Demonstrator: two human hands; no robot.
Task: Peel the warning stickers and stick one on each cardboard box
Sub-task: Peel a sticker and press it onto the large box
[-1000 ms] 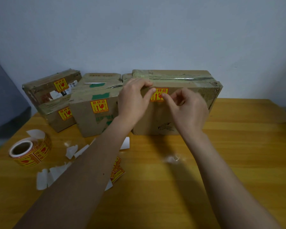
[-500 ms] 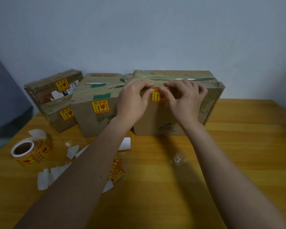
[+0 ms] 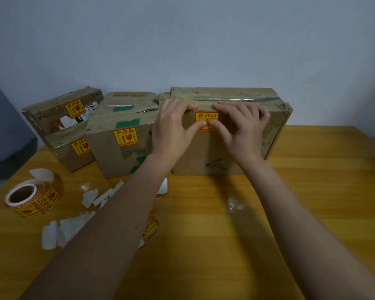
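Several cardboard boxes stand at the back of the wooden table. On the front of the large right box (image 3: 204, 152) is a yellow and red warning sticker (image 3: 206, 116). My left hand (image 3: 173, 128) and my right hand (image 3: 240, 126) both rest on this box's upper front edge, and both thumbs press on the sticker's lower half. The middle box (image 3: 115, 156) carries its own sticker (image 3: 125, 137). Two smaller stacked boxes (image 3: 59, 120) at the left each show a sticker too. A roll of warning stickers (image 3: 34, 197) lies on the table at the left.
White backing scraps (image 3: 69, 226) lie scattered left of my left forearm. A few loose stickers (image 3: 152, 226) peek out from under that forearm. A small clear scrap (image 3: 234, 204) lies between my arms. A pale wall rises behind the boxes.
My right hand moved from its fingertip on the sticker's right edge up onto the box's top edge. Both thumbs now press side by side on the sticker, a little lower than before.
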